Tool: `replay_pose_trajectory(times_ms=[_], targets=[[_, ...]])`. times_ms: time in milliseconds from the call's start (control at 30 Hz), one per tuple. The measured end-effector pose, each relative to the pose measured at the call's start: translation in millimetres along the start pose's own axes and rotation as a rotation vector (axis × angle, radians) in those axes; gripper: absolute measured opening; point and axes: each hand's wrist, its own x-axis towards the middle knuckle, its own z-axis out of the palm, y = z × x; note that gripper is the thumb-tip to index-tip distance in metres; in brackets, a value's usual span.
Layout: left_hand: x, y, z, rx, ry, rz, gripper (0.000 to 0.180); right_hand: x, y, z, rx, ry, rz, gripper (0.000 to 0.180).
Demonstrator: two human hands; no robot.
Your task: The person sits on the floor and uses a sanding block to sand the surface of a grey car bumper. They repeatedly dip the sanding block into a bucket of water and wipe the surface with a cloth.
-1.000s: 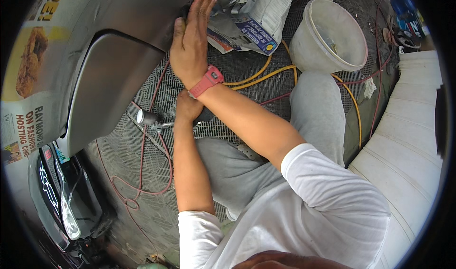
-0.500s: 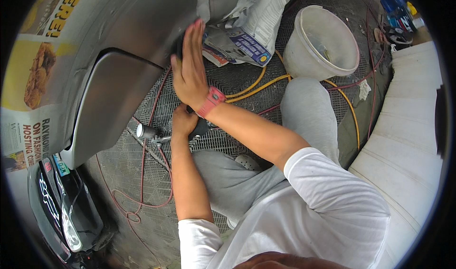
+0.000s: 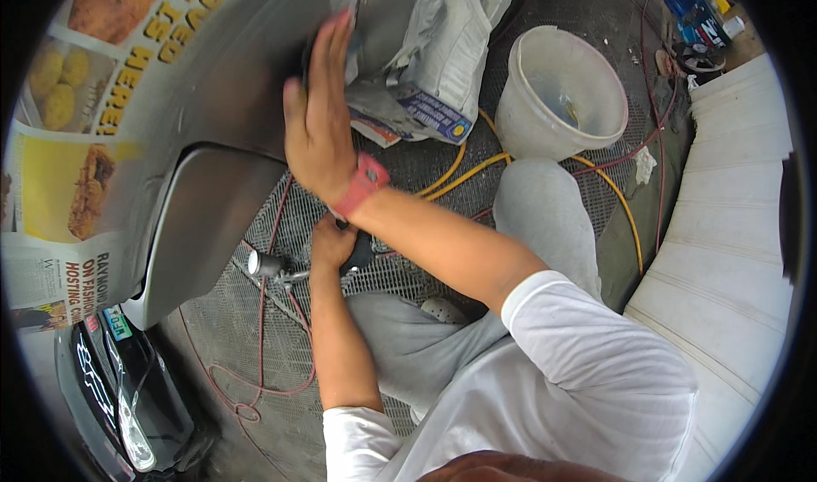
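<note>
right hand [image 3: 322,142] flat, straight-fingered, near the panel [image 3: 242,86] edge; left hand [image 3: 332,244], cannot tell its grip; hose [image 3: 262,337] crosses roomy mat [image 3: 223,325].

You have yellow and dark print on the left newspaper [image 3: 85,176], letters on the green label [image 3: 117,322], pale print on the blue-banded paper [image 3: 432,112], white letters on the dark container [image 3: 705,31].
</note>
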Motion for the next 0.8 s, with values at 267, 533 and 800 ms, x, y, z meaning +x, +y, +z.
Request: replay_pose_trajectory(times_ms=[267,533,800], targets=[[3,48,-8,-0.106,-0.058,0.021,0.051,-3,5,-16,-0.009,-0.052,0.007,0.072],[16,97,-19,-0.522,0.109,-0.055,0.035,-90,26,-140,0.128,-0.06,0.812,0.041],[14,238,-50,-0.536,0.503,0.168,0.029,-45,80,-231,-0.157,-0.513,0.752,0.037]])
